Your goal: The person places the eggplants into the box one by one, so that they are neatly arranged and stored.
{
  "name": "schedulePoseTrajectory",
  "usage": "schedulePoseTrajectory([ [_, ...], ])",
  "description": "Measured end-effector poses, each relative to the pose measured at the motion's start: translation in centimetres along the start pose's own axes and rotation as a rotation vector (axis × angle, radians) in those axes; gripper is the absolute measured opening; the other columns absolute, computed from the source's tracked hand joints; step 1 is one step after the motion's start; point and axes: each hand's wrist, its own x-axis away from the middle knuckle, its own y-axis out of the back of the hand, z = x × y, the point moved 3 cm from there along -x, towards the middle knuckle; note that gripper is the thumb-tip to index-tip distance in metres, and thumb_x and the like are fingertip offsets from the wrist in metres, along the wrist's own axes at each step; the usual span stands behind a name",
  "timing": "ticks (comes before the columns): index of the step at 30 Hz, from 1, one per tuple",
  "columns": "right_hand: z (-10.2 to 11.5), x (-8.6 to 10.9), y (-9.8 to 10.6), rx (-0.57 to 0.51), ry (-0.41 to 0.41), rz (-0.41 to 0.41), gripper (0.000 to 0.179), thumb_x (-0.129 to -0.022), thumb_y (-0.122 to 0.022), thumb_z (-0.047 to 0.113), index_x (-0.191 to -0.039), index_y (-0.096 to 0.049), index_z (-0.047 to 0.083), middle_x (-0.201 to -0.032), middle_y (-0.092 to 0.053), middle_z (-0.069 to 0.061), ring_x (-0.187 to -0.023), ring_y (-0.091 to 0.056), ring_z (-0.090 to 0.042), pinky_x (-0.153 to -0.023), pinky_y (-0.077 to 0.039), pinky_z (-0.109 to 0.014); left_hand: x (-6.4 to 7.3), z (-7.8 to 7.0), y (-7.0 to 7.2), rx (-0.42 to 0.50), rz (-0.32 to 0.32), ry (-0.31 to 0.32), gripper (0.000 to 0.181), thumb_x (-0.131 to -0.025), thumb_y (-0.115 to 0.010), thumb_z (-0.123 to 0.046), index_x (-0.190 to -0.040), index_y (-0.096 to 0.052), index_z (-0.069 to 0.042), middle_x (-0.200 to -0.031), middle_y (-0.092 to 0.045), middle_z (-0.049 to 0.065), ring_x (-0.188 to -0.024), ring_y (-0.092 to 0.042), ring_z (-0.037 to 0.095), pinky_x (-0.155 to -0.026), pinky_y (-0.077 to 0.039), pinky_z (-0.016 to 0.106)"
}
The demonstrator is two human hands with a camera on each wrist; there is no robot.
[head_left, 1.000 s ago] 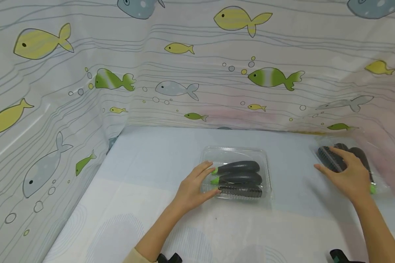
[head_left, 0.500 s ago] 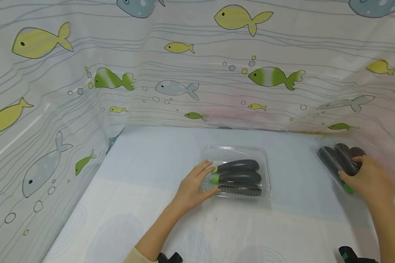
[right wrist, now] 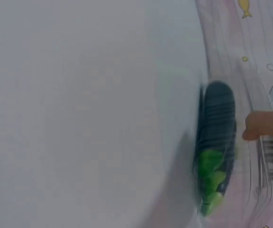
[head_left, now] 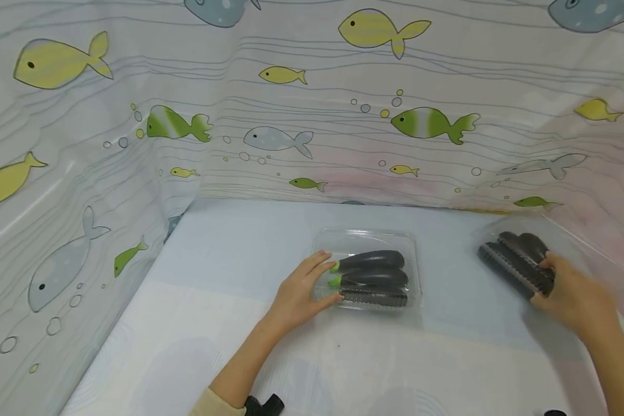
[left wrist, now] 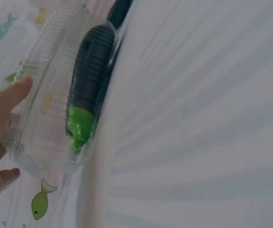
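Near the middle of the table lies a clear plastic box (head_left: 338,238) with three dark eggplants (head_left: 371,261), their green stem ends to the left. My left hand (head_left: 299,292) grips the box's left end, thumb at the near side and fingers at the far side. The left wrist view shows one eggplant (left wrist: 86,76) through the box wall. At the right, my right hand (head_left: 582,297) holds a second clear box (head_left: 491,228) by its right side, with dark eggplants (head_left: 509,266) in it. In the right wrist view, an eggplant (right wrist: 217,118) with a green end shows beside the thumb.
Behind and to the left of the pale table (head_left: 229,248) hangs a fish-patterned sheet (head_left: 291,104). A black device (head_left: 265,406) sits by the left wrist. Table surface lies between the two boxes.
The right hand has moved to the right side of its box, and the box has turned and shifted left. The left hand and its box stay nearly in place.
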Motion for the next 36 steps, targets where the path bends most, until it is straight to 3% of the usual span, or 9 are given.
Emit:
schedulePoseTrajectory([
  [4, 2.1, 1.8, -0.8, -0.069, 0.244, -0.062, 0.093, -0.057, -0.081, 0.001, -0.139, -0.039, -0.005, -0.114, -0.061, -0.025, -0.085, -0.059, -0.040, -0.054, -0.047, -0.046, -0.1, 0.7, 0.5, 0.003, 0.006, 0.010, 0.065, -0.079, -0.079, -0.039, -0.133, -0.057, -0.012, -0.144, -0.047, 0.006, -0.137, -0.036, 0.019, -0.101, -0.044, 0.040],
  [7, 3.9, 3.1, -1.0, -0.096, 0.345, -0.078, 0.104, -0.053, -0.082, -0.004, -0.146, -0.037, 0.003, -0.113, -0.061, -0.010, -0.100, -0.056, -0.038, -0.062, -0.050, -0.046, -0.3, 1.3, 0.7, 0.016, 0.032, 0.020, 0.064, -0.081, -0.077, -0.041, -0.134, -0.056, -0.013, -0.144, -0.047, 0.006, -0.138, -0.035, 0.018, -0.101, -0.044, 0.042],
  [11, 6.3, 4.2, -1.5, -0.113, 0.423, -0.085, 0.106, -0.051, -0.081, -0.004, -0.147, -0.040, 0.014, -0.112, -0.060, 0.004, -0.106, -0.053, -0.018, -0.059, -0.050, -0.034, -0.2, 2.3, 1.3, 0.055, 0.072, 0.066, 0.065, -0.081, -0.076, -0.042, -0.136, -0.056, -0.015, -0.146, -0.045, 0.005, -0.138, -0.034, 0.017, -0.101, -0.043, 0.045],
  [14, 7.9, 4.7, -2.0, -0.140, 0.492, -0.084, 0.101, -0.052, -0.077, -0.003, -0.146, -0.043, 0.014, -0.109, -0.058, 0.012, -0.105, -0.048, -0.005, -0.053, -0.039, -0.020, 0.1, 3.2, 1.8, 0.092, 0.110, 0.117, 0.065, -0.082, -0.075, -0.044, -0.138, -0.054, -0.017, -0.148, -0.042, 0.004, -0.139, -0.033, 0.016, -0.101, -0.042, 0.048],
  [21, 10.4, 4.7, -2.0, -0.149, 0.584, -0.060, 0.094, -0.057, -0.071, -0.002, -0.145, -0.044, 0.014, -0.104, -0.053, 0.019, -0.087, -0.046, -0.005, -0.048, -0.027, -0.011, 0.7, 4.5, 2.8, 0.139, 0.133, 0.125, 0.065, -0.084, -0.073, -0.043, -0.140, -0.052, -0.017, -0.151, -0.037, -0.002, -0.140, -0.030, 0.018, -0.101, -0.041, 0.053],
  [25, 10.4, 4.1, -1.9, -0.130, 0.615, -0.084, 0.097, -0.054, -0.072, -0.004, -0.145, -0.044, 0.012, -0.100, -0.056, 0.017, -0.078, -0.048, -0.003, -0.085, -0.043, -0.012, 0.7, 4.5, 3.1, 0.128, 0.119, 0.106, 0.062, -0.083, -0.074, -0.043, -0.136, -0.055, -0.018, -0.150, -0.039, -0.001, -0.139, -0.032, 0.019, -0.101, -0.041, 0.053],
  [28, 10.1, 3.8, -2.0, -0.119, 0.634, -0.119, 0.101, -0.050, -0.073, -0.005, -0.145, -0.043, 0.010, -0.098, -0.057, 0.016, -0.109, -0.055, -0.006, -0.115, -0.014, -0.024, 0.6, 4.5, 3.2, 0.117, 0.107, 0.096, 0.060, -0.081, -0.076, -0.041, -0.133, -0.057, -0.017, -0.147, -0.043, 0.003, -0.138, -0.033, 0.019, -0.101, -0.041, 0.051],
  [31, 10.0, 3.7, -2.1, -0.114, 0.638, -0.138, 0.104, -0.047, -0.075, -0.008, -0.145, -0.043, 0.009, -0.098, -0.058, 0.017, -0.139, -0.029, -0.007, -0.117, -0.014, -0.032, 0.5, 4.4, 3.0, 0.088, 0.082, 0.073, 0.060, -0.079, -0.079, -0.040, -0.130, -0.059, -0.016, -0.143, -0.047, 0.004, -0.137, -0.036, 0.020, -0.103, -0.040, 0.048],
  [36, 10.2, 3.6, -2.4, -0.129, 0.639, -0.136, 0.105, -0.048, -0.075, -0.010, -0.145, -0.042, 0.007, -0.100, -0.058, 0.016, -0.140, -0.029, -0.008, -0.117, -0.012, -0.029, 0.4, 3.9, 2.8, 0.009, -0.011, 0.013, 0.060, -0.072, -0.084, -0.040, -0.122, -0.063, -0.012, -0.132, -0.055, 0.005, -0.128, -0.045, 0.021, -0.102, -0.042, 0.040],
])
